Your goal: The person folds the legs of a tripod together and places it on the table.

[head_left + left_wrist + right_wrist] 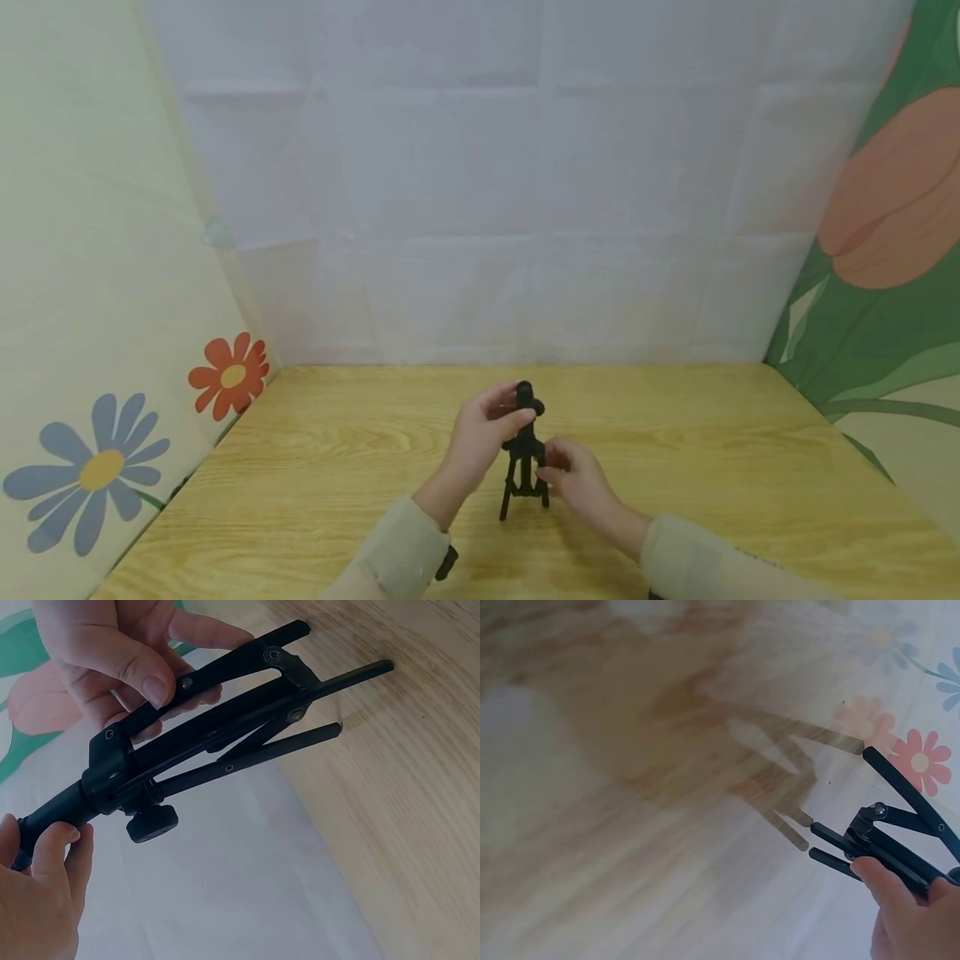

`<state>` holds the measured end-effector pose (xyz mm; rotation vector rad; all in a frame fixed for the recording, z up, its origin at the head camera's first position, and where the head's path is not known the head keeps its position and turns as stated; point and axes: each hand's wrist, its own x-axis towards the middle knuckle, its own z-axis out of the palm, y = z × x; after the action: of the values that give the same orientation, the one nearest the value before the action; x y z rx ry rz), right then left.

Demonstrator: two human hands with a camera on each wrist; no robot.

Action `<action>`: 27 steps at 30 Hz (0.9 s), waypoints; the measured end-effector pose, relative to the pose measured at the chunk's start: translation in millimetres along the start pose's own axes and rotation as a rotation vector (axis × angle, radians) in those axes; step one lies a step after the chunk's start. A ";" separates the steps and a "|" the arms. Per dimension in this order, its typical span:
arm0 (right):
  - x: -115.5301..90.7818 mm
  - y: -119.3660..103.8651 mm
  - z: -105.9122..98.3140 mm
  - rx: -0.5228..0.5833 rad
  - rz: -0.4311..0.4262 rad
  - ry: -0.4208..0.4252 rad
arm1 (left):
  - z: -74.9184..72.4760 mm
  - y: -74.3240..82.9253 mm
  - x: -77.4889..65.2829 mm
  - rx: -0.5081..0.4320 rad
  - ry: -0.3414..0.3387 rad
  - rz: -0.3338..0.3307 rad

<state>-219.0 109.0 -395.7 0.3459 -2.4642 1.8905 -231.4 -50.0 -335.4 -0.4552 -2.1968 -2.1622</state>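
A small black tripod stands upright on the wooden table, its legs partly spread. My left hand grips the upper column, fingers curled round it below the top. On the right side, my right hand pinches one leg between thumb and fingers. Braces join the three legs to the central tube, and a ridged knob sticks out beneath the collar. In the right wrist view the leg tips meet their reflections on the tabletop.
The wood-grain table reaches back to a creased white sheet. Flower-printed panels border it, with a red flower and a blue flower at left and a large tulip print at right.
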 end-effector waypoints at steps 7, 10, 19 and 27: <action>2.4 2.5 -2.3 -0.011 -0.013 -0.024 | -1.0 -0.1 0.4 0.030 -0.003 0.004; 4.6 3.2 -4.8 -0.025 -0.019 -0.034 | -2.6 -1.1 1.3 0.049 -0.022 0.025; 12.0 4.0 -12.2 -0.085 -0.049 -0.079 | -17.8 -15.4 -2.5 0.093 -0.091 0.119; 14.9 4.5 -15.4 -0.064 -0.037 -0.108 | -32.5 -38.2 -9.6 0.273 -0.059 0.052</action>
<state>-236.2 122.4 -393.6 0.5000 -2.5597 1.8210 -236.8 -83.5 -373.6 -0.5594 -2.4324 -1.8084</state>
